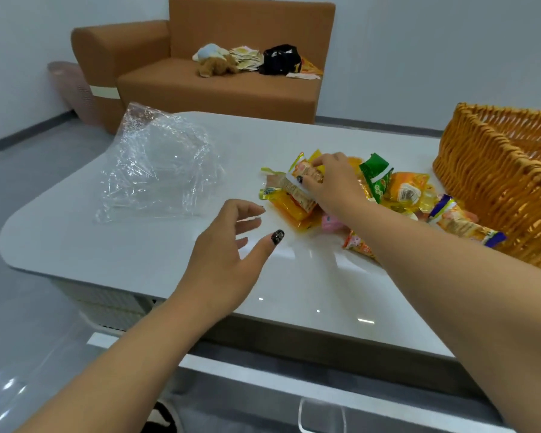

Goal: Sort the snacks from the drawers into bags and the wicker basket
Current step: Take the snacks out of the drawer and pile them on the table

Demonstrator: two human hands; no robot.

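The snack packets lie in a loose heap on the white desk, toward its right side, and the packets at the right of the heap lie just beside the wicker basket. Most packets are yellow and orange, one is green, and one small pink thing lies near the front of the heap. The right hand rests on the left part of the heap, and its grip pinches an orange packet with a white strip between the thumb and the curled fingers. The left hand is above the desk, near the front edge and just left of the heap; its grip is spread, with relaxed fingers, and it holds nothing. A clear plastic bag lies crumpled on the left part of the desk, well apart from the snacks. The basket stands at the right edge of the desk. Below the front edge an open drawer is seen. Behind the desk stands a brown sofa with a plush toy and a black bag on its seat.
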